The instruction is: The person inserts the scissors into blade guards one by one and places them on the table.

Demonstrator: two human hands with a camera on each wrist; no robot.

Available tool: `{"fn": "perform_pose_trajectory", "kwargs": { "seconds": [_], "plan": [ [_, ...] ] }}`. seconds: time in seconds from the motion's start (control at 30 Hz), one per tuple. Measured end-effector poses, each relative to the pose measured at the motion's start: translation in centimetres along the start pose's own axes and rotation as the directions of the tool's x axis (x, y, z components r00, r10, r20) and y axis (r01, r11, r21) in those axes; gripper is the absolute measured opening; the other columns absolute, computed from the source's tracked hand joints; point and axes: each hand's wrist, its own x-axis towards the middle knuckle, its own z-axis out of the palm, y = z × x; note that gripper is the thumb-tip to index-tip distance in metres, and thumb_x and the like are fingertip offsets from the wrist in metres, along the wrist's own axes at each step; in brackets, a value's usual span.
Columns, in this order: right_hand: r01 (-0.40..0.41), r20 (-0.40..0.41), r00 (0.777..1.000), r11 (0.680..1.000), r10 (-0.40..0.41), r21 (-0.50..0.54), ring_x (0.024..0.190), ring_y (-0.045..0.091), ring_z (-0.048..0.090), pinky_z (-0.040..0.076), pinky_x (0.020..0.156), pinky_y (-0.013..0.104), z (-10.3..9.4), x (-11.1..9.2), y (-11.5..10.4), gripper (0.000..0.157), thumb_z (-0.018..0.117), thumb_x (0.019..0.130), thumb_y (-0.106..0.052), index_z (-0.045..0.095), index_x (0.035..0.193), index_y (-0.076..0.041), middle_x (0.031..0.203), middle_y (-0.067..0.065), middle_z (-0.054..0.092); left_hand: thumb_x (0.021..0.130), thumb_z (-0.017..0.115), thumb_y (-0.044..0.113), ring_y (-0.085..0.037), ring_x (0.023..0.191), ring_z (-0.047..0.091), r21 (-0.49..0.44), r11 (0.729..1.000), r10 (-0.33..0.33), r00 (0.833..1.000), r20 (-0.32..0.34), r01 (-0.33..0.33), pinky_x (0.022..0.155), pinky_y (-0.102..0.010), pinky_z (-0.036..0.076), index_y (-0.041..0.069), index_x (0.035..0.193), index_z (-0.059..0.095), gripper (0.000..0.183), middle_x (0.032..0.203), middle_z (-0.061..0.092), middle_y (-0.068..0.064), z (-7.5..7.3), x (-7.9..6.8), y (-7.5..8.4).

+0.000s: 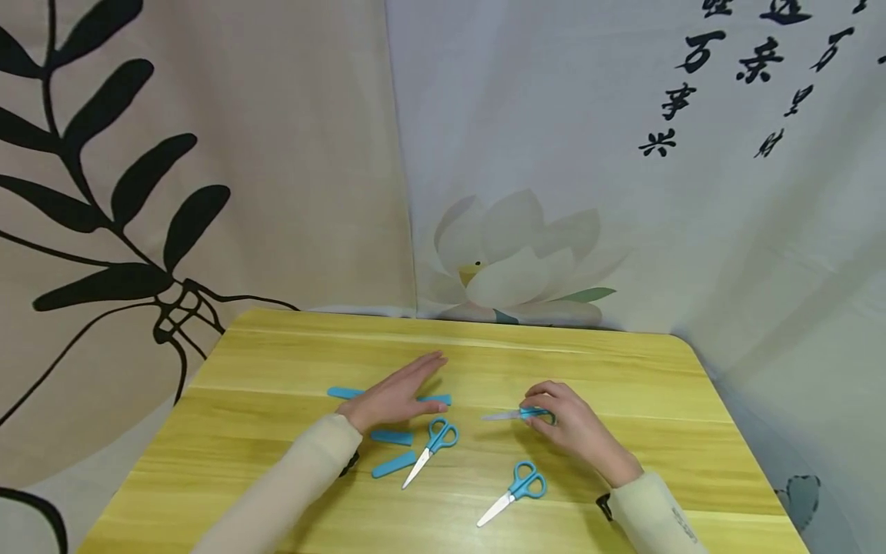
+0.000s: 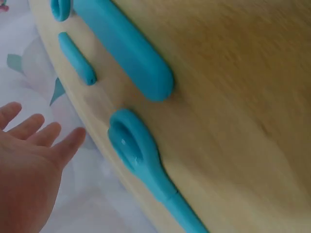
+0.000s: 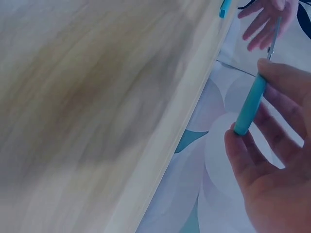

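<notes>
With its fingertips and thumb, my right hand point(image 1: 577, 427) pinches the blue handles of a pair of scissors point(image 1: 529, 414), held above the table with the bare blade pointing left. In the right wrist view the scissors point(image 3: 250, 107) are seen edge-on. My left hand point(image 1: 398, 396) is stretched out with straight fingers above several blue blade covers point(image 1: 393, 465), partly hiding them. One uncovered pair of scissors point(image 1: 441, 436) lies just in front of it. Another pair of scissors point(image 1: 529, 483) lies nearer the front. In the left wrist view a blue handle loop point(image 2: 146, 150) joins a blue length running off the frame.
The wooden table point(image 1: 623, 369) has rounded back corners. Behind it hangs a pale curtain point(image 1: 311, 154) printed with dark leaves, a lotus flower and black characters.
</notes>
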Motion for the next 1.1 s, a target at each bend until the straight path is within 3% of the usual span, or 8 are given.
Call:
{"fn": "perform_pose_trajectory", "kwargs": {
  "seconds": [0.3,0.43,0.57,0.8,1.1],
  "plan": [
    [-0.063,0.041,0.997,0.998,0.062,0.023,0.109,0.024,0.063,0.057,0.089,0.044,-0.3,-0.4,-0.3,0.019,0.085,0.086,-0.012,0.079,0.103,-0.015,0.117,0.002,0.067,0.099,0.073,0.031,-0.030,0.142,0.045,-0.004,0.999,-0.044,0.999,0.001,0.044,0.116,-0.048,0.039,0.010,0.159,0.039,0.072,0.155,0.044,-0.011,1.1,0.8,-0.6],
    [-0.078,0.056,0.996,0.997,0.077,0.025,0.110,0.024,0.063,0.056,0.090,0.045,-0.3,-0.4,-0.4,0.018,0.085,0.087,-0.013,0.079,0.104,-0.016,0.117,0.000,0.067,0.098,0.075,0.024,-0.024,0.124,0.055,0.041,0.998,-0.051,0.999,0.002,0.051,0.107,-0.043,0.047,0.005,0.152,0.048,0.064,0.140,0.053,-0.010,1.4,1.0,-1.2],
    [-0.087,0.059,0.995,0.996,0.085,0.025,0.110,0.024,0.063,0.056,0.090,0.045,-0.3,-0.5,-0.4,0.018,0.085,0.087,-0.013,0.079,0.104,-0.016,0.117,-0.001,0.067,0.098,0.075,0.021,-0.018,0.106,0.054,0.051,0.997,-0.054,0.998,0.011,0.054,0.096,-0.040,0.049,0.005,0.143,0.058,0.051,0.126,0.054,-0.005,1.7,1.0,-1.5],
    [-0.091,0.069,0.994,0.995,0.089,0.037,0.109,0.023,0.063,0.056,0.090,0.043,-0.1,-0.6,-0.3,0.017,0.084,0.088,-0.013,0.079,0.104,-0.016,0.118,-0.001,0.067,0.099,0.072,0.014,-0.017,0.100,0.058,0.010,1.000,-0.026,0.999,0.021,0.026,0.091,-0.037,0.053,0.007,0.123,0.070,0.025,0.111,0.060,0.000,1.6,0.8,-1.5],
    [-0.096,0.094,0.992,0.993,0.089,0.072,0.107,0.021,0.064,0.057,0.089,0.042,0.3,-0.9,-0.3,0.017,0.081,0.091,-0.011,0.079,0.108,-0.014,0.119,-0.001,0.066,0.101,0.068,0.011,-0.016,0.096,0.058,0.084,0.996,0.029,0.998,0.048,-0.033,0.088,-0.035,0.053,0.010,0.116,0.072,0.015,0.107,0.062,0.001,1.6,1.0,-0.8]
  ]
}}
